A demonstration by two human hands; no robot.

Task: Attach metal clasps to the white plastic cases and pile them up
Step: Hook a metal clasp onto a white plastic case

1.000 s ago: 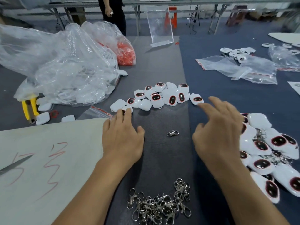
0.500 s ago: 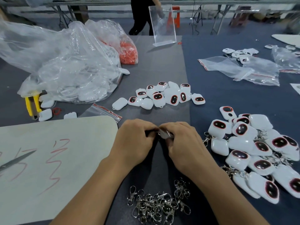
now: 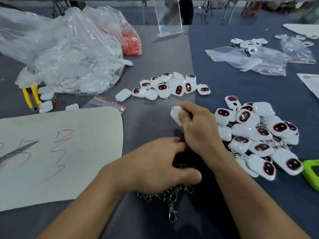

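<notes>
a white plastic case (image 3: 176, 116) is grasped by the right hand (image 3: 198, 130), a little above the middle of the view. the thumb is pressed on its plain face and the fingers are curled round its far side. whether a clasp is already fixed on it cannot be told.

the left hand (image 3: 158, 168) is held palm down at 6 o'clock from the right one, over the heap of metal clasps (image 3: 170, 195), and its fingertips are touching the base of the right hand. its fingers are bent, but what lies under them is hidden, so it cannot be told if a clasp is pinched or nothing is held.

at 3 o'clock from the right hand, a pile of cases (image 3: 259, 135) with dark oval faces is seen on the worktop (image 3: 155, 54), with metal rings visible between them. at 12 o'clock a smaller group of cases (image 3: 172, 87) is spread, apart from both hands.

at 10 o'clock a big clear plastic bag (image 3: 69, 57) filled with white pieces is found, and just behind it a bag of orange pieces (image 3: 131, 40). yellow-handled pliers (image 3: 32, 95) are placed at its near edge. at 9 o'clock a pale sheet (image 3: 77, 161) with red marks is laid, and scissors (image 3: 17, 150) are resting on it. a green object (image 3: 310, 171) is cut by the right border. a clear stand (image 3: 168, 16) is set upright at the far end.
</notes>
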